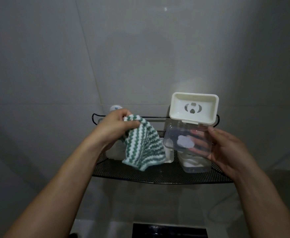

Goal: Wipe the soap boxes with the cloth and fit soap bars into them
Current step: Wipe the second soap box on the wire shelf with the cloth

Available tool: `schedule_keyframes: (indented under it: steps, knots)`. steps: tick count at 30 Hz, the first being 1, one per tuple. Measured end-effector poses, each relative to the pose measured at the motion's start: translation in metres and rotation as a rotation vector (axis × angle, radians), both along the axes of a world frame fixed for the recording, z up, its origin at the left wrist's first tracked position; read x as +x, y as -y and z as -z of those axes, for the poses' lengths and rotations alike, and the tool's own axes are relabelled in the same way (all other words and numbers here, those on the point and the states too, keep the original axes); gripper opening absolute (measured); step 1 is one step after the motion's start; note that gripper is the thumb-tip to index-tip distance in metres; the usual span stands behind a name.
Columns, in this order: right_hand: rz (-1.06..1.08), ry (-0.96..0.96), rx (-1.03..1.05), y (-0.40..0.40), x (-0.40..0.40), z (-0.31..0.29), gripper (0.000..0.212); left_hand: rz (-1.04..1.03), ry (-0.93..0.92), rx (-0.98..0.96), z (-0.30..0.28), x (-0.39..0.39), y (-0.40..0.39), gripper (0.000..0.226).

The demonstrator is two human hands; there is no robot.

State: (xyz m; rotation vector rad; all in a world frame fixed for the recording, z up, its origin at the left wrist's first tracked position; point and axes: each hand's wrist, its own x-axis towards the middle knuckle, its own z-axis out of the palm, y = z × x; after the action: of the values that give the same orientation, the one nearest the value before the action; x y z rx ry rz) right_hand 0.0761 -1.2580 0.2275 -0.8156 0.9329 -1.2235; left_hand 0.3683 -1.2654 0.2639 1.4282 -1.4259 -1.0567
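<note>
no readable text, labels, brands or numbers on anything in view

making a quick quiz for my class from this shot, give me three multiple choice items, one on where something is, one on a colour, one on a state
1. Where does the second soap box sit?
A. on the black mesh shelf
B. on the floor
C. in the left hand

2. What colours is the cloth?
A. red and yellow
B. green and white
C. plain black

3. How is the soap box in the right hand?
A. lid shut
B. lid open
C. wrapped in the cloth

Answers:
1 A, it rests on the shelf below the held one.
2 B, wavy green and white stripes hang from the left hand.
3 B, the cream lid stands raised above the clear base.
</note>
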Motion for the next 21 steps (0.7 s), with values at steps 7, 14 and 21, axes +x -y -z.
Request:
schedule_keyframes:
  steps: [7, 14, 21]
  knots:
    - [-0.032, 0.000, 0.001, -0.003, 0.012, -0.003, 0.031, 0.352, -0.590, 0.282, -0.005, 0.000, -0.014, 0.049]
    - [-0.031, -0.009, -0.004, -0.005, 0.017, -0.002, 0.030, 0.219, -0.637, 0.190, -0.017, -0.029, -0.017, 0.037]
    - [-0.071, 0.002, -0.038, -0.009, 0.027, -0.004, 0.032, -0.068, 0.300, -0.281, 0.003, -0.063, -0.016, 0.026]
